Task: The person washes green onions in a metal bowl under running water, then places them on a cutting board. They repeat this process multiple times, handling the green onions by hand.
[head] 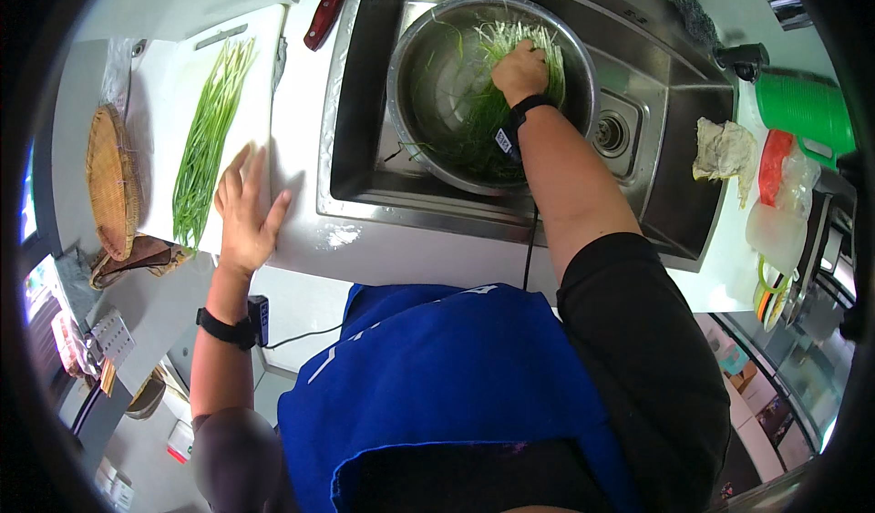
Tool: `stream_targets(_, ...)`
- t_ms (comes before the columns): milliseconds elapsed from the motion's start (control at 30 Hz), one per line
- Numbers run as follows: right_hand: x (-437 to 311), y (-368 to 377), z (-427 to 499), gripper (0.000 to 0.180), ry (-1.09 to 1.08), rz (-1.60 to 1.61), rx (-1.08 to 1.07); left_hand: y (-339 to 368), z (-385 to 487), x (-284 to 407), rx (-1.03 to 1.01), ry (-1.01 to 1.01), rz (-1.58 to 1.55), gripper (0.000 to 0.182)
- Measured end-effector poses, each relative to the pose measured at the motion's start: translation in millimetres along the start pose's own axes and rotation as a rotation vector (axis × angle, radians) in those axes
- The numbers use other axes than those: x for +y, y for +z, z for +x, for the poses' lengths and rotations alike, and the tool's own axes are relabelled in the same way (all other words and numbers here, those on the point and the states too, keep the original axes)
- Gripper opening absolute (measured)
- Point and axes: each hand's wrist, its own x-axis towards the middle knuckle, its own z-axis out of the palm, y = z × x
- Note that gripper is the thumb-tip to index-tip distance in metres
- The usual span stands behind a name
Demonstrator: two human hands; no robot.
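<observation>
My right hand (522,72) reaches into a round metal basin (493,188) standing in the sink, its fingers curled on a bunch of green onions or chives (557,69) in water. The white ends point to the basin's far side, while loose green leaves float at its left. My left hand (247,216) rests spread at the right edge of a white cutting board (188,96), holding nothing. Just left of that hand, a second bunch of long green stalks (210,137) lies lengthwise on the board.
The steel sink (690,130) has a drain (610,133) right of the basin. A red-handled knife (331,7) lies between board and sink. A woven bamboo tray (111,181) leans at the board's left. Right of the sink are a crumpled cloth (724,149) and a green ribbed container (803,110).
</observation>
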Motion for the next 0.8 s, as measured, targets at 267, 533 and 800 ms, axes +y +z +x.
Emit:
stream_targets(267,18.7,10.7,-2.6,0.037,-0.115,0.172,-0.102,13.0,112.5,97.4,-0.159,0.228,-0.617,0.048)
stream_targets(533,52.9,-26.3,-7.0,0.060,-0.087,0.223,-0.251,64.9,164.9,134.6,-0.601,0.179,-0.277,0.048)
stream_targets(800,68.0,-62.3,10.9,0.026,-0.255,0.062,0.213,-8.8,102.0,62.0,-0.008,0.326,-0.380,0.034)
